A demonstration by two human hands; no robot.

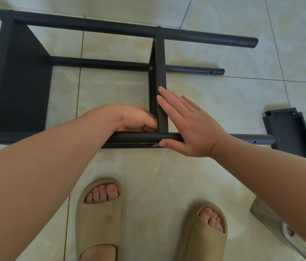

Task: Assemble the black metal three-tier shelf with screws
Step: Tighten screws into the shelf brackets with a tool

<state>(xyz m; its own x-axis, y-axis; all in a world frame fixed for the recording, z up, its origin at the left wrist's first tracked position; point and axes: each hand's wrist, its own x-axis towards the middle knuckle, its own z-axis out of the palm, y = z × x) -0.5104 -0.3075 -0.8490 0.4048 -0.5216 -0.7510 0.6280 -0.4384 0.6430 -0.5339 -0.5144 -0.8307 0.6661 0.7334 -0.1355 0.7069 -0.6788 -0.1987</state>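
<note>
The shelf frame (pixel 20 76) lies on its side on the tiled floor (pixel 223 100), just beyond my feet. One tier is fixed at the left end and the middle tier (pixel 161 68) stands across the poles at the centre. My right grip (pixel 187 125) is open and flat: its straight fingers press the right face of the middle tier, and its thumb rests against the near pole (pixel 139 137), beside a small silver screw head (pixel 162 140). My left grip (pixel 139 121) is curled in at the corner where that tier meets the near pole. Whether it pinches a screw or a tool there I cannot tell, since the fingers hide it.

I judge that I am fastening the middle tier's near corner. The next move calls for holding the tier square while that screw goes tight. After that, the loose third tier (pixel 291 132), lying at the right, must meet the open holes (pixel 255 142) at the pole ends.
</note>
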